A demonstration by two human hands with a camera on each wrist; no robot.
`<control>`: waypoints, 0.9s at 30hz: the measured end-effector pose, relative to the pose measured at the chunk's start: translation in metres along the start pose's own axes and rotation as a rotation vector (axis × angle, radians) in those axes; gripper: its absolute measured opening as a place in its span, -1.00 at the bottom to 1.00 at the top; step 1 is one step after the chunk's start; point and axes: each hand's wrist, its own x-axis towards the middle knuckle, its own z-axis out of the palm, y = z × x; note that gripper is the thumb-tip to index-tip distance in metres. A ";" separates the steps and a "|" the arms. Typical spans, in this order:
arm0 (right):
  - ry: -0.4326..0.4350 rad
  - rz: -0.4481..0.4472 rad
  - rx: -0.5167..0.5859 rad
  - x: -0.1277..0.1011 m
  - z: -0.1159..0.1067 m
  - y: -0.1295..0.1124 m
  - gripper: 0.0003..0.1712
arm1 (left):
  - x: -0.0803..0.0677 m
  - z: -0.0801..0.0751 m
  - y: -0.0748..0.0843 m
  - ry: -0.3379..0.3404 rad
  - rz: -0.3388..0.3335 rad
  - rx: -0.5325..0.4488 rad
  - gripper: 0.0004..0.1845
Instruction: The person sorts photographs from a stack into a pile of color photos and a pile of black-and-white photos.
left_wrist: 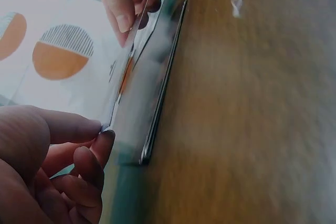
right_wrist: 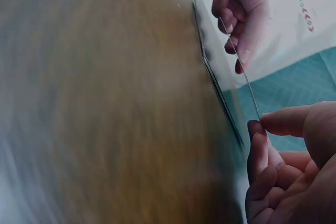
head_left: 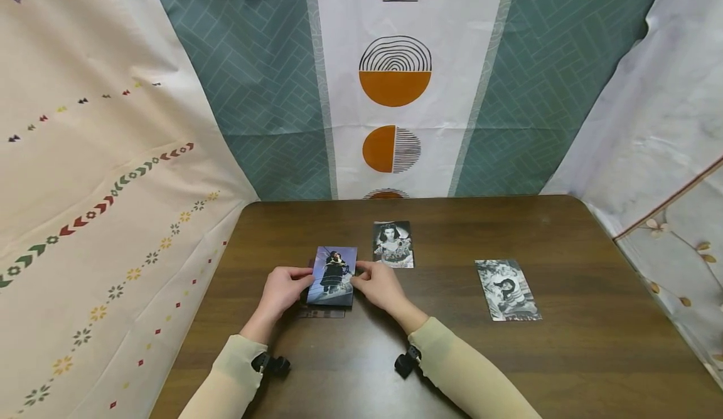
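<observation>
A photo card (head_left: 331,284) with a dark-clad figure on a blue ground is pinched at both side edges. My left hand (head_left: 282,290) grips its left edge between thumb and fingers, and my right hand (head_left: 380,286) pinches the right edge. Both wrist views show the held card (left_wrist: 127,72) nearly edge-on, raised off the table with a gap below. Under it lie thin dark-edged cards (right_wrist: 218,90) on the tabletop. From above, only a strip of a lower card (head_left: 324,313) shows past the near edge; the rest is hidden.
A black-and-white photo card of a person in a patterned dress (head_left: 393,254) lies just beyond my right hand. Another black-and-white card (head_left: 508,300) lies farther right on the brown wooden table (head_left: 429,369). Patterned cloth (head_left: 271,93) hangs behind and at both sides.
</observation>
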 end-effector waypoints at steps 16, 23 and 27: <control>-0.040 0.023 -0.077 -0.004 0.018 -0.012 -0.33 | -0.009 -0.010 -0.018 0.024 0.098 0.114 -0.76; -0.054 0.022 -0.105 -0.002 0.019 -0.011 -0.34 | -0.010 -0.011 -0.017 0.030 0.110 0.122 -0.75; -0.059 0.016 -0.114 -0.002 0.019 -0.010 -0.35 | -0.010 -0.011 -0.019 0.025 0.110 0.130 -0.74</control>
